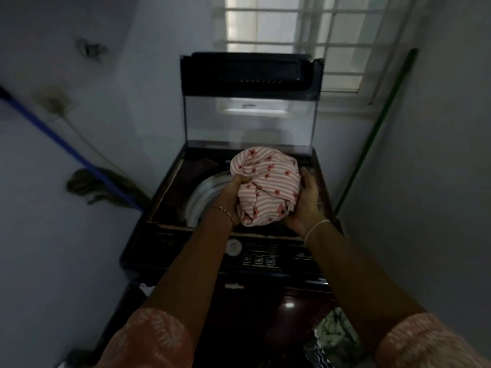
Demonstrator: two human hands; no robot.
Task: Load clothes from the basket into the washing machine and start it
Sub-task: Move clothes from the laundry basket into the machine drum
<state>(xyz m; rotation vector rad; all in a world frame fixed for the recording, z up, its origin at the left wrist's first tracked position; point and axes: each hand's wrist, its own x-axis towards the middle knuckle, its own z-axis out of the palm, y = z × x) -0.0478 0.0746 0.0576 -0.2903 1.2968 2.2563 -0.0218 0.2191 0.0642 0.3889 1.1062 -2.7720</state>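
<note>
A dark top-loading washing machine [170, 251] stands in front of me with its lid [251, 73] raised upright. Its white drum rim [202, 197] shows in the opening. Both hands hold a bundled pink-and-white striped garment with red flowers [268, 181] above the drum opening. My left hand [232, 193] grips the bundle's left side. My right hand [305, 200] cups its right side. The control panel with a round dial [233, 247] and three buttons [258, 260] lies below my wrists. Patterned clothes [332, 335] show at the lower right; the basket itself is hidden.
A blue-handled mop [79, 155] leans on the left wall beside the machine. A green stick [377, 128] leans in the right corner. A barred window [305, 35] is behind the lid. White walls close in on both sides.
</note>
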